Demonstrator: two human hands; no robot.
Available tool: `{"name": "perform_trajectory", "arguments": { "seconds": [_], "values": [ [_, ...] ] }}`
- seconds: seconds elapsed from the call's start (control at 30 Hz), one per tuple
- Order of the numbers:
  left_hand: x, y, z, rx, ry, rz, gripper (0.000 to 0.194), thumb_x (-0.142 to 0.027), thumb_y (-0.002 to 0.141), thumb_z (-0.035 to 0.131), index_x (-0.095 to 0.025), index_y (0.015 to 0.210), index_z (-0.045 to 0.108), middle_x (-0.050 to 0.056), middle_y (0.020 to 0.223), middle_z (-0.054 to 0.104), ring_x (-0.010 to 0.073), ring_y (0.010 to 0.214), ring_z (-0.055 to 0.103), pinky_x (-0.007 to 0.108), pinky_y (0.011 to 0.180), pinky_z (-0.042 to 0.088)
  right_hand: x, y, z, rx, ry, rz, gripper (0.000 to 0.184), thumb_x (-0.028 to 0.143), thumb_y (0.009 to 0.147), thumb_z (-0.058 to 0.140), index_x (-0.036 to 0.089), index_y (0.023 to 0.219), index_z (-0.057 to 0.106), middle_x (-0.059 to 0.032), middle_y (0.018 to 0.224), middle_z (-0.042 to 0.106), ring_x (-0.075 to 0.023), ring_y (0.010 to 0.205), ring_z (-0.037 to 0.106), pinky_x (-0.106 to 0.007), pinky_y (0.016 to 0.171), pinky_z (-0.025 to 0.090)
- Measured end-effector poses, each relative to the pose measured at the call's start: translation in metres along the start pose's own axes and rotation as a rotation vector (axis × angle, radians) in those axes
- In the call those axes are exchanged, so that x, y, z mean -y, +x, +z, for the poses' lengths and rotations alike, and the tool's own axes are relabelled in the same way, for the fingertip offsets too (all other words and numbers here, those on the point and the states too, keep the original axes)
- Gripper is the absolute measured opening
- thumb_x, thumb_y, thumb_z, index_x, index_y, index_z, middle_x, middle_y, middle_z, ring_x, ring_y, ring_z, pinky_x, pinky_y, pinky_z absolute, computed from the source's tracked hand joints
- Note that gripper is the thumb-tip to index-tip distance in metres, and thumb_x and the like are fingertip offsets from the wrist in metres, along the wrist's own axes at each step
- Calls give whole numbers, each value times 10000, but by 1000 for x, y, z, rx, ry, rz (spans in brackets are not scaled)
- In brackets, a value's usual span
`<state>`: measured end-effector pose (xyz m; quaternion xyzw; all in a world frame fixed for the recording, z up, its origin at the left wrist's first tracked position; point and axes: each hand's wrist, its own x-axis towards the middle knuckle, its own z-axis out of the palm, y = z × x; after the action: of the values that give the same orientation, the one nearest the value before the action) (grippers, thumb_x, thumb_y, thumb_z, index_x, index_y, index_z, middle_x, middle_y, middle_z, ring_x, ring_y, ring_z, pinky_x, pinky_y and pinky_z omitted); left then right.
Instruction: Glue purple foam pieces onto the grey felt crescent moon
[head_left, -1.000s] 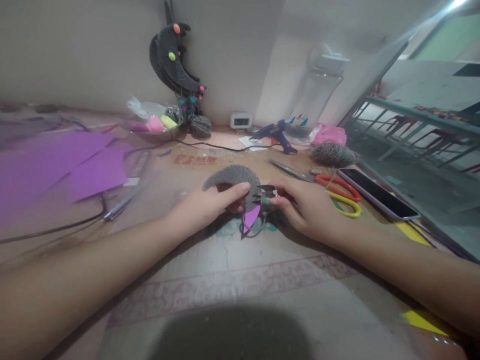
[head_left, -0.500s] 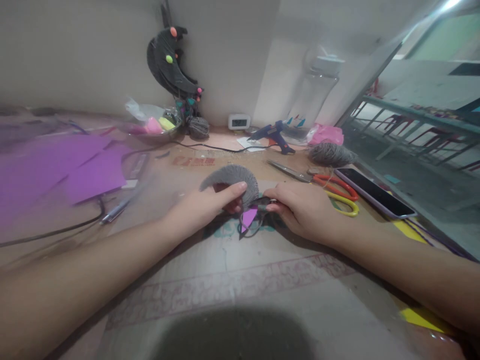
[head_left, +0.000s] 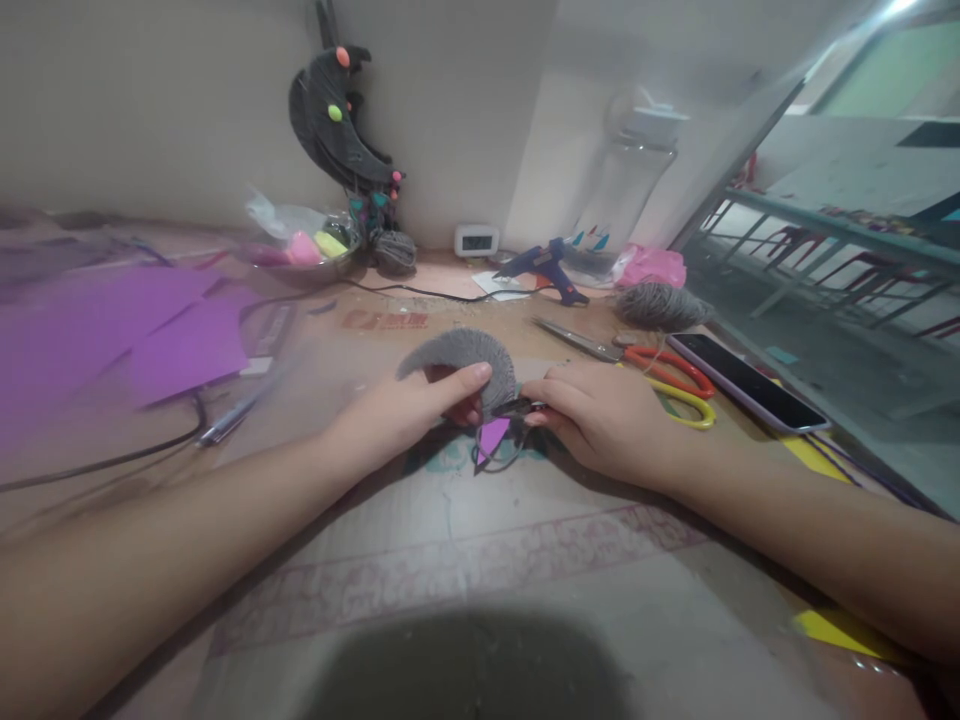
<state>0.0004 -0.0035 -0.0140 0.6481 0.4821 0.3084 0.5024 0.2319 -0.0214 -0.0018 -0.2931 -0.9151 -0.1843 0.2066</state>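
A crescent (head_left: pixel 480 350) wrapped in grey yarn is held up over the middle of the table. My left hand (head_left: pixel 439 395) grips its inner curve, thumb across the front. The crescent's lower tip (head_left: pixel 491 440) shows bare purple, with a loose loop of yarn hanging around it. Close to the right of that tip, my right hand (head_left: pixel 592 415) pinches dark grey yarn (head_left: pixel 514 407) between thumb and fingers. Part of what lies in those fingers is hidden.
Scissors (head_left: pixel 667 370) with red and yellow handles lie right of my right hand, beside a phone (head_left: pixel 750 380). Behind stand a blue glue gun (head_left: pixel 551 268), a yarn ball (head_left: pixel 660 305), a small clock (head_left: pixel 476 241) and a bottle (head_left: pixel 626 190). Purple sheets (head_left: pixel 187 340) spread left.
My right hand has shifted slightly left, and the dark yarn in its fingers now lies further across the crescent's lower end. The whole view has tilted a little.
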Motion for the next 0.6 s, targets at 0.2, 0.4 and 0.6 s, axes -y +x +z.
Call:
{"name": "perform_trajectory", "arguments": {
  "seconds": [0.2, 0.4, 0.6],
  "values": [
    [-2, -1, -1, -13, 51, 15, 482, -651, 817, 558, -205, 664, 654, 35, 696, 688, 195, 713, 631, 338, 759, 463, 1, 0, -1, 42, -15, -21, 320, 288, 1017, 421, 119, 951, 684, -48, 688, 636, -159, 619, 524, -288, 558, 282],
    [-6, -3, -1, -14, 55, -41, 479, -660, 790, 585, -202, 675, 661, 35, 675, 684, 192, 679, 622, 325, 709, 473, 1, 0, -1, 52, -24, -30, 328, 296, 1024, 406, 130, 956, 681, -47, 698, 640, -158, 629, 528, -291, 569, 283],
    [-8, -4, 0, 3, 66, -44, 491, -665, 793, 576, -200, 657, 661, 32, 673, 680, 184, 669, 610, 327, 726, 463, -1, -3, 4, 77, -4, -14, 303, 295, 1021, 422, 148, 969, 682, -42, 709, 650, -161, 659, 551, -281, 592, 314]
  ]
}}
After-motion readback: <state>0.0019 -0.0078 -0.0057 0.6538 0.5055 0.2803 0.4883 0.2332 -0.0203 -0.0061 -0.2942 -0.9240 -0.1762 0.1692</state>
